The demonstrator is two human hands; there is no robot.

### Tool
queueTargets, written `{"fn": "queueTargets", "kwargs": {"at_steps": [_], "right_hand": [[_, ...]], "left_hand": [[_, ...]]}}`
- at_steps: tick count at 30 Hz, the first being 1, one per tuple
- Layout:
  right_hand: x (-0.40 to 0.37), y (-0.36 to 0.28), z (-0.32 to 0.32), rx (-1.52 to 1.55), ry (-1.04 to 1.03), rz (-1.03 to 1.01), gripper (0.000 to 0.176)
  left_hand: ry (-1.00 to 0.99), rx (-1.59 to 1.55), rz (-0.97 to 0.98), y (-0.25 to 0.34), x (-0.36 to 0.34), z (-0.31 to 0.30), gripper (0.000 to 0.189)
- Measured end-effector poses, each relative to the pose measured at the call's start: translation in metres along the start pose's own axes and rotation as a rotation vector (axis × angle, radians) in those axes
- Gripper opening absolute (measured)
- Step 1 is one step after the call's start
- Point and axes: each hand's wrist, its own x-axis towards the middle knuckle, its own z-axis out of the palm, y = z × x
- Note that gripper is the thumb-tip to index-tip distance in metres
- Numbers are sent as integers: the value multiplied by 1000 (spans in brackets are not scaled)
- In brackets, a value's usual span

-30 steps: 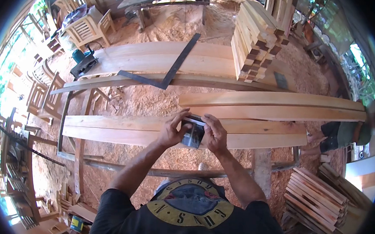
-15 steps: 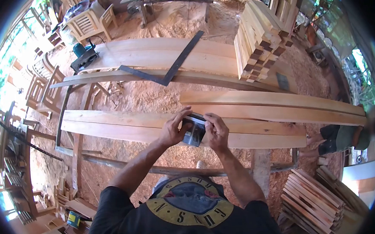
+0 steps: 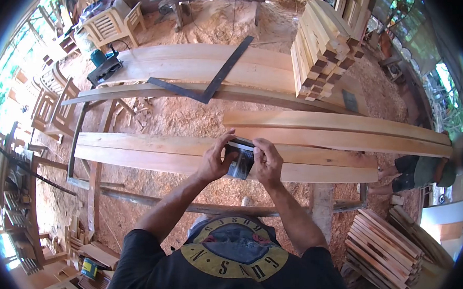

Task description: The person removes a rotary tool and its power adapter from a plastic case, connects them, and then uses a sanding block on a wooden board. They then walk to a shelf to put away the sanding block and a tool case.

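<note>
A smartphone (image 3: 240, 168) with a dark, glossy screen is held between my two hands above the planks, in front of my chest. My left hand (image 3: 214, 160) wraps its left side, the thumb lying over the screen. Gripping the right edge is my right hand (image 3: 267, 161), its fingers bent against the phone's upper corner. What the screen displays is too small to make out. Beneath and beyond the hands lie long pale wooden planks (image 3: 136, 145), resting on a low frame.
Further off, a large carpenter's square (image 3: 222, 79) lies across boards, and a power tool (image 3: 104, 67) stands at their left end. Stacked timber (image 3: 324, 51) rises at the back right, with more sticks (image 3: 383, 249) at lower right. Another person (image 3: 421, 170) is at the right.
My view has shifted very slightly. Both hands keep the same hold on the smartphone.
</note>
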Motion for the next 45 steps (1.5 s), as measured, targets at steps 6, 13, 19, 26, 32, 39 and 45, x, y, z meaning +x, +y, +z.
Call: {"fn": "queueTargets", "kwargs": {"at_steps": [6, 13, 19, 26, 32, 39, 45], "right_hand": [[-2, 0, -3, 23, -22, -25, 15], [-2, -5, 1, 22, 18, 5, 14], [-7, 1, -2, 38, 11, 19, 15], [-5, 8, -2, 329, -96, 301, 13], [1, 4, 2, 305, -176, 166, 27], [-5, 6, 4, 329, -183, 193, 34], [-4, 7, -2, 422, -214, 241, 36]], "left_hand": [[23, 196, 133, 13, 0, 0, 50], [-7, 374, 202, 22, 2, 1, 33], [-19, 401, 220, 20, 3, 4, 35], [-72, 455, 247, 19, 5, 3, 38], [-71, 469, 255, 20, 6, -1, 38], [-92, 543, 342, 20, 11, -3, 28], [-78, 454, 391, 17, 12, -2, 29]]}}
